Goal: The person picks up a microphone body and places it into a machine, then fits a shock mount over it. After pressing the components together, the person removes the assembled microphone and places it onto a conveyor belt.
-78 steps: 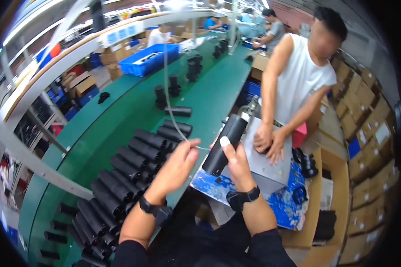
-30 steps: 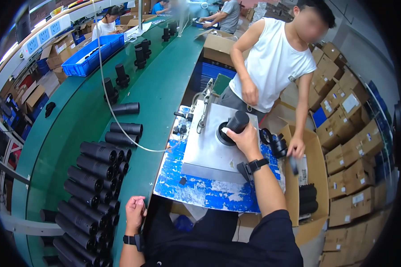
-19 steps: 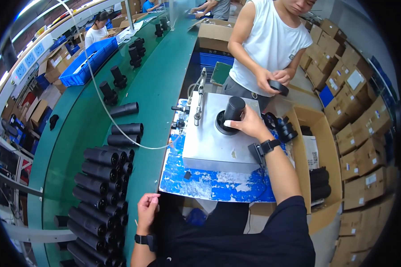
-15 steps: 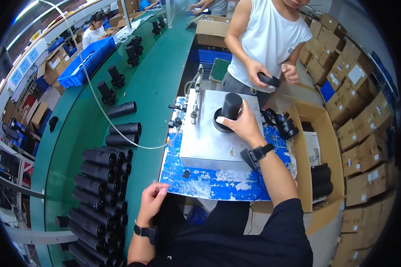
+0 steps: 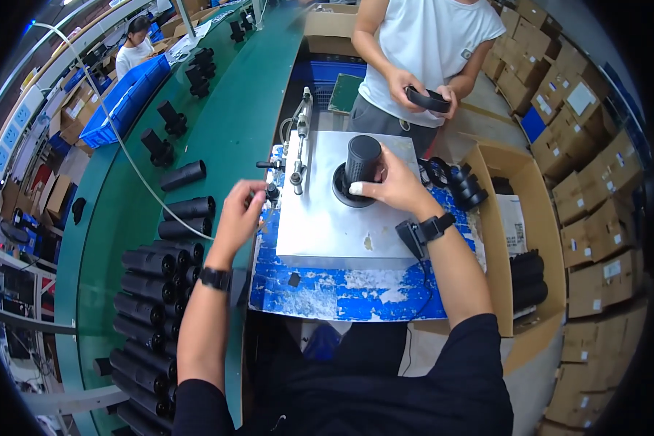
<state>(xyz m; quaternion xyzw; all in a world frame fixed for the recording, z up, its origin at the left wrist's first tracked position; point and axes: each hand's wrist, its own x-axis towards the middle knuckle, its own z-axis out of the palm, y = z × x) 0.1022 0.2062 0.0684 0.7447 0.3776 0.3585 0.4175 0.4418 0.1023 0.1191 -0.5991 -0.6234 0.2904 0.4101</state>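
Indoors, right hand (image 5: 401,187) around black tube (image 5: 364,154), left hand (image 5: 238,218) near knob (image 5: 272,192).

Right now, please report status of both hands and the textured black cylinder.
Right hand gripping textured black cylinder, standing inside black collar on metal box. Left hand near black fitting, contact unclear. Co-worker's hands beyond box, holding black ring.

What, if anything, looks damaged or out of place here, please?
The blue tabletop looks damaged, its paint worn into ragged pale patches. A small dark square on it may be a stray scrap. The metal box has a brownish mark on top. The black cylinder in the right hand looks fine.
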